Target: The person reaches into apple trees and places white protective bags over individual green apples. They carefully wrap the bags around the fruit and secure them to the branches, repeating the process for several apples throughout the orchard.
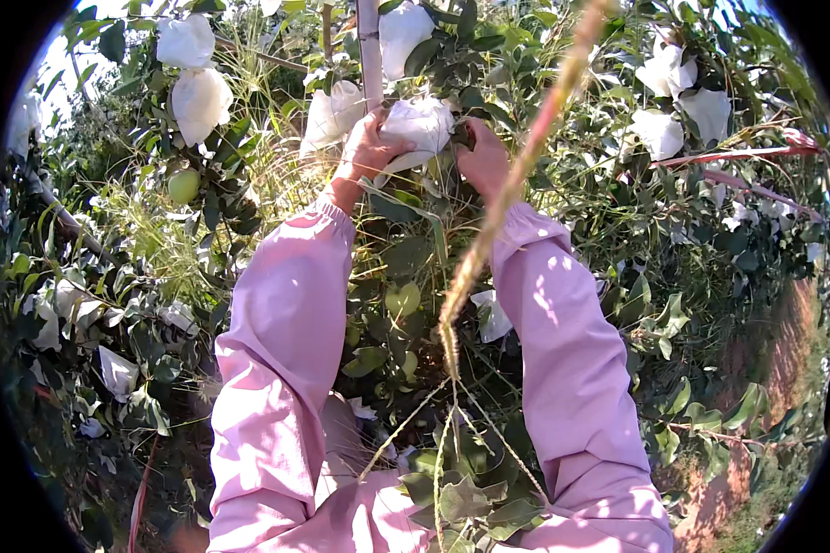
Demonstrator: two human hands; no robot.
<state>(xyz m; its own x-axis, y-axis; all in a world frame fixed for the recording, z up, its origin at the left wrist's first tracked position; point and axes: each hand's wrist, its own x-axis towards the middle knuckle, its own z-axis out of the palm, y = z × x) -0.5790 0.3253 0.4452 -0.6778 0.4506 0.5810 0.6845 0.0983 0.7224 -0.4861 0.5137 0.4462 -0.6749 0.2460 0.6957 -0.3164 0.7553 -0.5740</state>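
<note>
Both my arms, in pink sleeves, reach forward to a white fruit bag [419, 124] hanging among leaves at the top middle. My left hand [371, 152] is closed on the bag's left side, its thumb across the lower edge. On the bag's other side, my right hand [484, 158] has its fingers curled in beside dark leaves. What it grips, if anything, is hidden. Whatever the bag covers cannot be seen. Just left of my left hand hangs another white bag [332, 115], and a pale upright pole [370, 55] rises behind that hand.
A blurred dry grass stalk [512, 189] crosses close in front of my right arm. More white bags [200, 103] and a bare green fruit [183, 186] hang at left. Several bags [657, 135] hang at right, above a pinkish strap [733, 155]. Reddish soil [717, 488] shows at lower right.
</note>
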